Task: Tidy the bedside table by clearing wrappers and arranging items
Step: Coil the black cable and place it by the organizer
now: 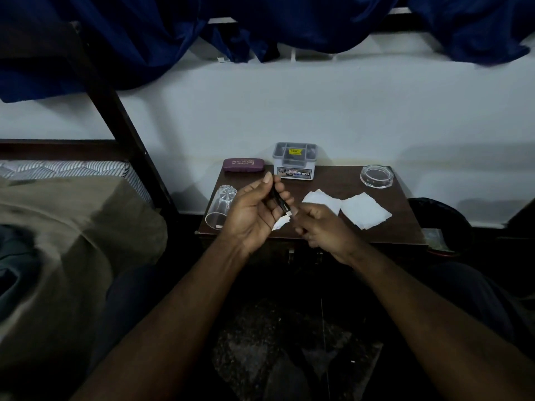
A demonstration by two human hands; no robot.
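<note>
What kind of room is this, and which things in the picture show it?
Most likely a bedroom. A bed with a striped mattress stands at the left, a small wooden table beside it holds a spectacle case, and blue curtains hang above.

The left forearm (179, 299) and right forearm (419, 299) are bare from wrist to the lower edge of the view. The left hand (254, 209) is bare too, with a short, pale thumbnail (267, 177) and tendon ridges at the wrist. The right hand (321, 227) is bare and blurred; one pale nail (293, 210) shows at a fingertip. Dark trousers (124, 293) cover both legs, navy on the left, near black on the right.
</note>
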